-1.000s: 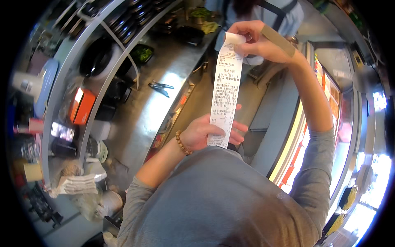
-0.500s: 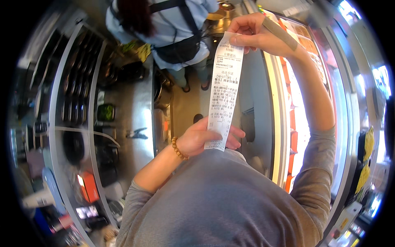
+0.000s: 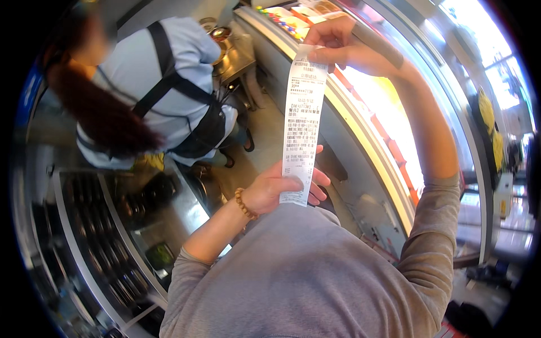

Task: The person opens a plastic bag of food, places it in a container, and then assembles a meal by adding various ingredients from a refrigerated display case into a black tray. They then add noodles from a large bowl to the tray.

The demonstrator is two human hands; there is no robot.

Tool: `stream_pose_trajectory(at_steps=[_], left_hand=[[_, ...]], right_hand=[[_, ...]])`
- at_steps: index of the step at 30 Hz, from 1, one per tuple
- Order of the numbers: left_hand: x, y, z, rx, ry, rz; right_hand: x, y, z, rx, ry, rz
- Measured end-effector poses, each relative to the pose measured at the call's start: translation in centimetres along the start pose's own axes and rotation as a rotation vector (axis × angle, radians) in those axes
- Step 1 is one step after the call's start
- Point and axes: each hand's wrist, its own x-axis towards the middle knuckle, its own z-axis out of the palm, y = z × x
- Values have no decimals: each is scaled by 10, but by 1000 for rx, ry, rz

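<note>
While right fingers [image 3: 327, 55] pinch the receipt [image 3: 303, 124] up top; left fingers [image 3: 288, 183] grasp its lower end

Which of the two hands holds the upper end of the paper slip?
The right hand; the left hand, with the beaded bracelet, holds the paper slip near its bottom.
</note>
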Motion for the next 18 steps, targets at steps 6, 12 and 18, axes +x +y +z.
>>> stream_pose_trajectory(at_steps=[6, 12, 18], left_hand=[[24, 20, -30, -5, -93, -126], [59, 30, -44, 19, -137, -185], [101, 30, -25, 94, -148, -202]], right_hand=[[-19, 6, -12, -78, 87, 218], [-30, 37, -28, -17, 138, 254], [-59, 55, -63, 23, 179, 293]])
